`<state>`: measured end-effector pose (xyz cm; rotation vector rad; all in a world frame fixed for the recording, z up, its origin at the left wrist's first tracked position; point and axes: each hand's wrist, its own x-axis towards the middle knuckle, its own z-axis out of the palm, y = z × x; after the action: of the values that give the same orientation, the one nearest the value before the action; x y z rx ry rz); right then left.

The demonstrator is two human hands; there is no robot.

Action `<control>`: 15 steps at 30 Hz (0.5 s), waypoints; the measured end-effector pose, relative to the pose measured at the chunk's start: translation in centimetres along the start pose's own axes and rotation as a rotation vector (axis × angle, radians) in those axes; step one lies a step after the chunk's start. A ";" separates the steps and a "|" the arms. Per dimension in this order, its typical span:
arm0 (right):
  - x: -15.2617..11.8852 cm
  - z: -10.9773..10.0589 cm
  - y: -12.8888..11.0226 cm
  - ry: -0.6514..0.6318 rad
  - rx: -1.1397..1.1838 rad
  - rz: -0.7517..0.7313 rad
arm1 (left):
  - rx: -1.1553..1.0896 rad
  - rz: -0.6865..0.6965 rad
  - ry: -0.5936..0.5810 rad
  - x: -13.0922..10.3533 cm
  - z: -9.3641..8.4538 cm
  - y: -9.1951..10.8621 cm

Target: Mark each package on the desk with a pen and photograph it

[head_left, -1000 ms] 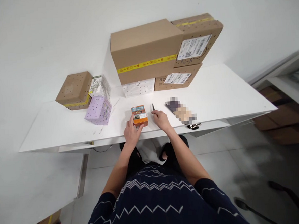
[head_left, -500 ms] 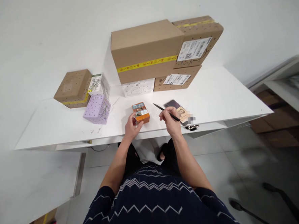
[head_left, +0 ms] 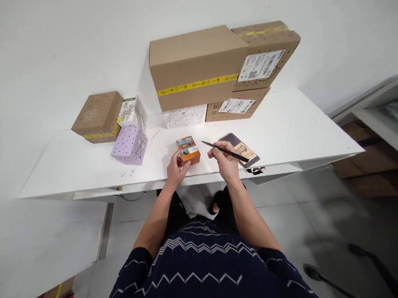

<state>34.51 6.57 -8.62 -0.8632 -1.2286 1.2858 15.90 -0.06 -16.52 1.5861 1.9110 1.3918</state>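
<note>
A small orange box [head_left: 188,149] with a printed top sits near the front edge of the white table [head_left: 285,125]. My left hand [head_left: 175,169] holds it from the near side, fingers against its left and front faces. My right hand [head_left: 224,160] is raised just right of the box and grips a thin black pen [head_left: 224,151], its tip pointing left toward the box. A phone [head_left: 243,149] lies flat on the table behind my right hand, partly hidden by it.
Large taped cardboard boxes [head_left: 197,68] are stacked at the back of the table, over a white dotted box [head_left: 185,116]. At the left stand a small brown box [head_left: 98,117], a lilac dotted box [head_left: 129,145] and a white carton [head_left: 131,112]. Another table edge [head_left: 378,97] is at right.
My right hand picked the black pen up off the table and now holds it lifted, tip toward the orange box. My left hand has stayed on the box.
</note>
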 end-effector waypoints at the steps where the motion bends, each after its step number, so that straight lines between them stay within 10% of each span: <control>1: 0.0 0.1 0.1 0.011 -0.004 0.006 | 0.003 -0.005 0.001 0.0 0.0 0.0; 15: 1.3 3.3 2.1 -0.152 -0.257 0.044 | 0.016 0.022 0.016 0.1 0.3 0.1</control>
<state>30.74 7.61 -9.77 -0.9939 -1.5268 1.2636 16.13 0.13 -16.52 1.6134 1.9243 1.4054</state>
